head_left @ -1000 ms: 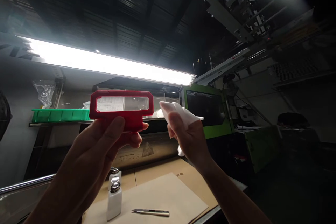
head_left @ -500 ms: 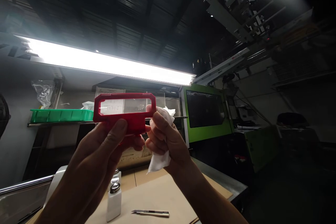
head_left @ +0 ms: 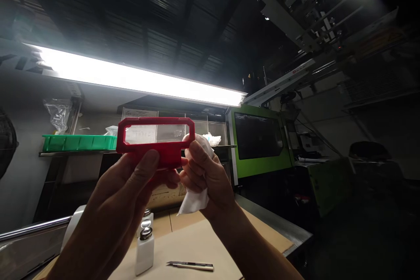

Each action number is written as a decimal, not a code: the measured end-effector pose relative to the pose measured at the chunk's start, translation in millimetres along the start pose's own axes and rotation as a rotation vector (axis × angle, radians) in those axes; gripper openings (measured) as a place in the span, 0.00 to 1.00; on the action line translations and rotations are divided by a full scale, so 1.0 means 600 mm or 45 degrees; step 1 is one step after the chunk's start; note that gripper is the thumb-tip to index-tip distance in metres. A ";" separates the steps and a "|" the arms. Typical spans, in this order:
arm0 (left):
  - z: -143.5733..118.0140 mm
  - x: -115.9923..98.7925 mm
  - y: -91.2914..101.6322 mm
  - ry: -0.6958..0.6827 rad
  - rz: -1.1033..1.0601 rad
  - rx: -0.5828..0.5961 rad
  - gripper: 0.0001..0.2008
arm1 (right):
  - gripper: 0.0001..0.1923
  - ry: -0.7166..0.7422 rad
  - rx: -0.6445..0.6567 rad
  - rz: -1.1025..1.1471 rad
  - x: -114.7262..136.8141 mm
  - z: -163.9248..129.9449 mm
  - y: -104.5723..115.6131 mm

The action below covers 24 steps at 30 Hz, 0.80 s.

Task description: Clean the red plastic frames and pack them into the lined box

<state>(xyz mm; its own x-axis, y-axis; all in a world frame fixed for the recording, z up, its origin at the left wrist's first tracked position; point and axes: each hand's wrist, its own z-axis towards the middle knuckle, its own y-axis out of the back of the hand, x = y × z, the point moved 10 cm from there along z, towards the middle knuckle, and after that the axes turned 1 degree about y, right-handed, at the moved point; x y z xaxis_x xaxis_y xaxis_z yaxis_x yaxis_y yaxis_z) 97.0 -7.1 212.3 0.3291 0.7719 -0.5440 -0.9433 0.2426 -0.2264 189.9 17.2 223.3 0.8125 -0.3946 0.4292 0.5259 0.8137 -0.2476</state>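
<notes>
Red plastic frame (head_left: 155, 141) with a clear window sits raised at chest height in the head view, backlit by a long bright tube light (head_left: 138, 79). Left hand (head_left: 126, 188) grips the frame's lower solid tab, thumb on the near face, fingers wrapped behind. Right hand (head_left: 205, 174) is closed around a crumpled white cloth (head_left: 194, 199), knuckles touching the frame's right end; the cloth hangs below the palm and pokes out above the fingers. Through the window some printed sheet shows, text too small to read.

Below the hands: a workbench (head_left: 197, 245) covered in brown cardboard sheets. On it stand two small white dispenser bottles (head_left: 145, 245) with metal caps, one right behind the other. A slim utility knife (head_left: 190, 265) lies flat just to their right, apart from them. No readable label on either.

Behind, a green bin (head_left: 78, 142) sits on a shelf at left, with a crinkled clear plastic bag (head_left: 58, 113) above it. At right stands a green-and-grey machine (head_left: 259, 142) with a dark window panel; a small red mark shows on the rail above it, unreadable. Overhead at top right is grey machinery (head_left: 295, 4) on rails. Ceiling is dark corrugated sheet. Room is dim apart from the tube light; right side nearly black.
</notes>
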 end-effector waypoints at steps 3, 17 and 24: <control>-0.001 0.001 0.007 0.004 0.012 -0.023 0.07 | 0.10 0.016 0.011 -0.019 0.000 0.001 0.000; 0.001 0.007 0.021 0.040 0.013 -0.089 0.09 | 0.16 0.029 -0.091 -0.049 -0.002 0.004 0.008; -0.001 0.011 0.026 0.064 0.034 -0.111 0.10 | 0.09 -0.063 -0.033 -0.024 -0.008 0.006 0.005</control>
<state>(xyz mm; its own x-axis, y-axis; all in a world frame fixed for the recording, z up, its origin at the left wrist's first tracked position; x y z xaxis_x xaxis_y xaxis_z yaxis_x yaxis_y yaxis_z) 84.6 1.7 204.8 0.3075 0.7464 -0.5902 -0.9452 0.1683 -0.2797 186.5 23.0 223.3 0.7890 -0.3878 0.4765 0.5481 0.7946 -0.2610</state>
